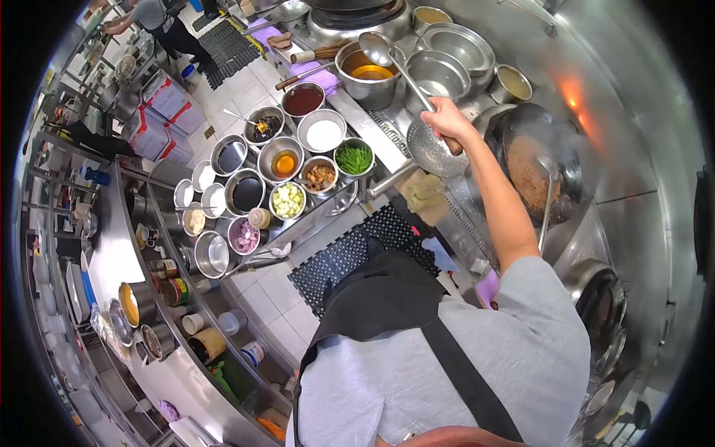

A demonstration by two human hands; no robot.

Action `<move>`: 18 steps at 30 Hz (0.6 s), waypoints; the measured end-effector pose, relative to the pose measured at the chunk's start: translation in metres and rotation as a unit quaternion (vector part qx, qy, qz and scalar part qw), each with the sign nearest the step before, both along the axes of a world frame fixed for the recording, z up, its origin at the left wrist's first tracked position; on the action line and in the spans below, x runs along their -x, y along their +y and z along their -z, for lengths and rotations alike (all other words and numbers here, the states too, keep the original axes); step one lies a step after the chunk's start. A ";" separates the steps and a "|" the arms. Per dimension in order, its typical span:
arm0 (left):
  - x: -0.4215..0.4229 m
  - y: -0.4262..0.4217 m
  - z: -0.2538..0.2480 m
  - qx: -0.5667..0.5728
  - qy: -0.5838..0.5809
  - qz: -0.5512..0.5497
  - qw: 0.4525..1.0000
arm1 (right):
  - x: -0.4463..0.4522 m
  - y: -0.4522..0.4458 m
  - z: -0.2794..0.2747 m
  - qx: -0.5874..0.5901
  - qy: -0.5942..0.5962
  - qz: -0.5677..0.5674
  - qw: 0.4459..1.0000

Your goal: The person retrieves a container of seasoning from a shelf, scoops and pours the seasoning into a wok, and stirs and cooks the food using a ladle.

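Note:
My right hand (449, 121) is closed around the handle of a metal ladle (412, 78), whose brown wooden end sticks out below my fingers. The ladle's bowl hangs over the rim of a pot (370, 93) holding amber liquid. Under my hand lies a round perforated strainer (428, 153). To the right, a steaming wok (573, 141) holds a brown, crumbly mass of food (527, 175), with a second ladle (549, 186) resting in it. My left hand is out of view.
Metal bowls hold sauces, white powder (323, 135), an egg yolk (284, 164), chopped greens (354, 158) and diced onion (243, 237). Water-filled pots (438, 78) stand behind the strainer. Flame glows behind the wok. Another person (160, 22) stands at far left, beyond cardboard boxes (171, 100).

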State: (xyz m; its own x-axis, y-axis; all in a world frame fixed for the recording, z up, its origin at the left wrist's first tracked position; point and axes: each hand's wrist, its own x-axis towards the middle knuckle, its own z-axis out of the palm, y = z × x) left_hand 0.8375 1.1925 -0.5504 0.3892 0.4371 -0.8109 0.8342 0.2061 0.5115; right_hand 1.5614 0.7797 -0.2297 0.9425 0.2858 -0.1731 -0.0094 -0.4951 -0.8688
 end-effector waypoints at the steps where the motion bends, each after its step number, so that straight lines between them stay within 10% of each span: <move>1: -0.005 -0.003 0.002 0.008 0.005 -0.006 1.000 | -0.007 0.004 0.000 0.020 0.001 0.003 1.000; 18: -0.219 0.113 -0.003 0.076 -0.040 -0.019 0.996 | -0.010 0.046 -0.011 -0.246 0.249 0.128 0.928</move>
